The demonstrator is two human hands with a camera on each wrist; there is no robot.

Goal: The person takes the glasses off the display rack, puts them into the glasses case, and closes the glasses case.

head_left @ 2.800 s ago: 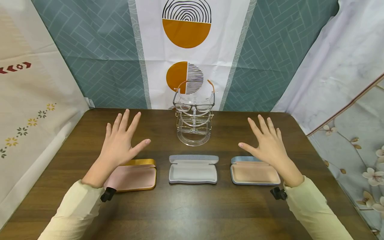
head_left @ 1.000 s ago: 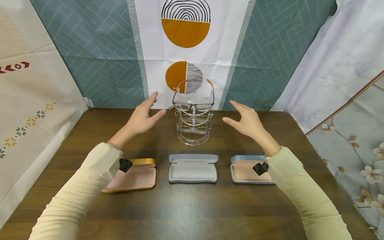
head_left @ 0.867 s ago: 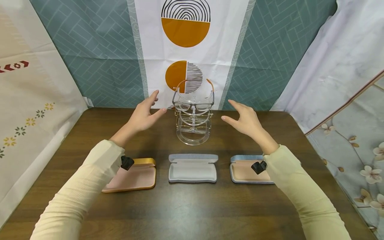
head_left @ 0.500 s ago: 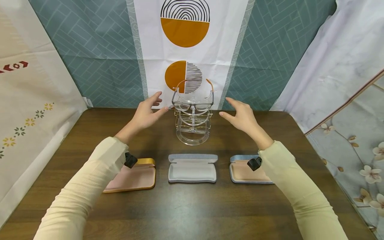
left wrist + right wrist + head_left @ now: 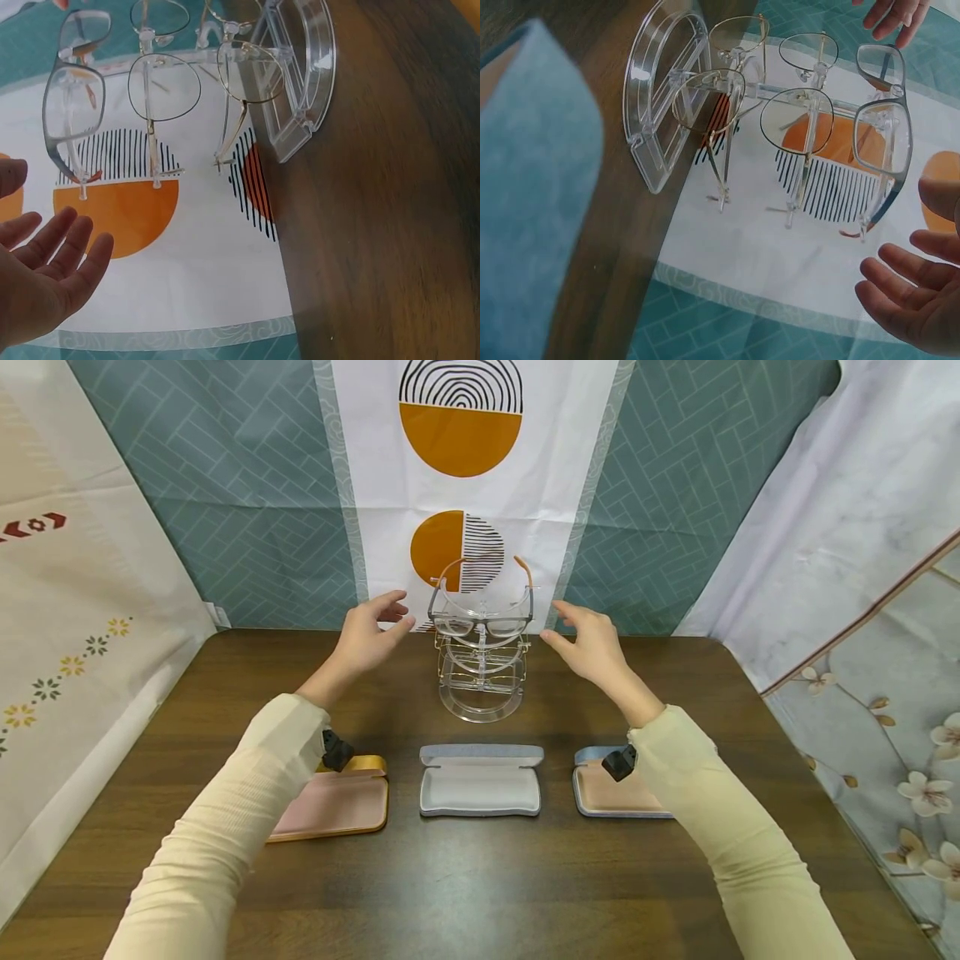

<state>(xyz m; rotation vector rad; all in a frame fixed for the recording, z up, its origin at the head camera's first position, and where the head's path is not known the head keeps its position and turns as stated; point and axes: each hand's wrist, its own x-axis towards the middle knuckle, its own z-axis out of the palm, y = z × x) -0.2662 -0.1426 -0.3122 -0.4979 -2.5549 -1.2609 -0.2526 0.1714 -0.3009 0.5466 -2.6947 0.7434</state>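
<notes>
A clear eyeglass stand (image 5: 481, 715) stands at the back of the table, holding three pairs of glasses one above another. Its top pair is dark-framed glasses (image 5: 911, 142) with orange temple tips. Below them sit round thin-framed glasses (image 5: 199, 88) and, lowest, round gold-framed glasses (image 5: 675, 112). My left hand (image 5: 366, 633) is raised just left of the top pair, fingers loosely bent and apart from the frame. On the other side, my right hand (image 5: 590, 643) hovers near the same glasses, thumb and fingers spread. Both hands hold nothing.
Three opened glasses cases lie in a row: a gold case (image 5: 337, 808) lined in pink, a grey case (image 5: 480, 792), and a blue case (image 5: 611, 792) lined in peach. My forearms pass over the outer two. A patterned cloth (image 5: 262, 510) hangs behind the table.
Both hands have moved forward and inward from above the outer cases to either side of the stand, closing in on the top glasses. Glasses and cases have stayed put.
</notes>
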